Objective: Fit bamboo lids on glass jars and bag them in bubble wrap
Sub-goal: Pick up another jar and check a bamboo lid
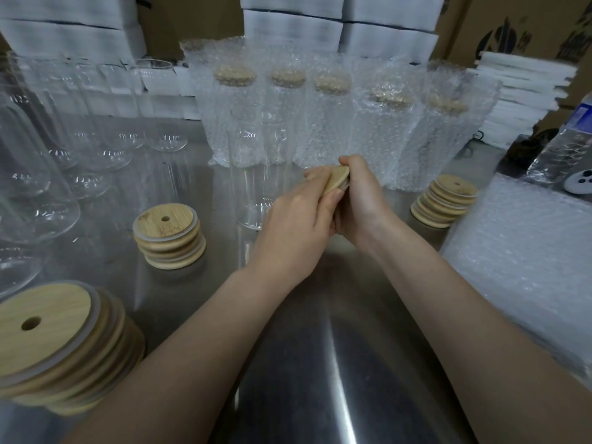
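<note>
Head view shows the left hand (294, 225) and right hand (362, 200) both curled round one lid (336, 181), held tilted just right of the unlidded jar (256, 168); lid-fitting appears in hand, and next the lid needs levelling over that jar's mouth and pressing down.

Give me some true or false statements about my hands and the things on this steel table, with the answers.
1. The left hand and right hand both hold one bamboo lid. True.
2. The bare glass jar just beyond the hands has a lid on. False: its mouth is open.
3. The wrapped jars at the back have lids on. True.
4. The table bears a single heap of lids. False: three lid stacks stand on it.
5. The bubble wrap pile lies at the left. False: it lies at the right.
</note>
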`<state>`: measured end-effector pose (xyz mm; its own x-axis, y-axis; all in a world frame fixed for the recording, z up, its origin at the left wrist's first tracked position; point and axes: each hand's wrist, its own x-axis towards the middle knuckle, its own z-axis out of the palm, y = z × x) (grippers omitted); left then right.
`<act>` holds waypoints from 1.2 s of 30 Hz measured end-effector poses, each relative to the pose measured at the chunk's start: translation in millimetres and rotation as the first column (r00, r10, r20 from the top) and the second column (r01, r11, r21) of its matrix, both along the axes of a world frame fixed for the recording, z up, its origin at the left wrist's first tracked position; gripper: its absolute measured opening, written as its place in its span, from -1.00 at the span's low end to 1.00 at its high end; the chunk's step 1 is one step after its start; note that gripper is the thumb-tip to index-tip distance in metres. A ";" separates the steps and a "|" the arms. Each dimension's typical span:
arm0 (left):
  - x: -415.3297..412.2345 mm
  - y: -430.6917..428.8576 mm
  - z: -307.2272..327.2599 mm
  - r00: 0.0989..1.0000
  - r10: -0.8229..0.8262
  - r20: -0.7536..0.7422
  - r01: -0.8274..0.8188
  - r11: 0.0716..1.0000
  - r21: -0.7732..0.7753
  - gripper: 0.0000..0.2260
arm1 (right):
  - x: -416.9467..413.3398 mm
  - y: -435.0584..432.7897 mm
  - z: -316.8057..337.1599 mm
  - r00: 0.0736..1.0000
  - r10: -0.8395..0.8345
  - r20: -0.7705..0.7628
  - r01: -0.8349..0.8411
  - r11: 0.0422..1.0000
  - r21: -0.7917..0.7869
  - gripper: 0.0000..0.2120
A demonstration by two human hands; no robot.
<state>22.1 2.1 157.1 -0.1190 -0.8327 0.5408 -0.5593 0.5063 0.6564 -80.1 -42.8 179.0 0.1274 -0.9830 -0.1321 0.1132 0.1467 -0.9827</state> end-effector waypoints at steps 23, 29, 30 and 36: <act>3.1 4.8 20.4 0.525 -0.001 -0.851 0.150 0.984 0.091 -0.75 | -9.4 6.3 1.0 0.968 0.074 -0.241 -0.180 0.871 -0.457 -0.71; 0.9 3.6 19.2 0.485 -0.034 -0.874 0.269 0.956 0.112 -0.76 | -6.9 5.0 -1.7 0.956 -0.148 -0.253 -0.014 0.839 -0.543 -0.75; 0.3 3.2 18.7 0.487 -0.040 -0.873 0.279 0.954 0.111 -0.77 | -5.8 4.6 -2.2 0.955 -0.179 -0.239 0.018 0.833 -0.552 -0.73; 0.7 2.5 17.3 0.486 -0.065 -0.872 0.291 0.952 0.091 -0.80 | -2.8 4.3 1.4 0.957 -0.219 -0.192 0.090 0.850 -0.518 -0.49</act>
<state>22.8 4.7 174.4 0.1454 -0.9464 0.2884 0.4164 0.3230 0.8499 -82.9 -38.5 180.4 -0.0036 -0.9271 0.3748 -0.1508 -0.3700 -0.9167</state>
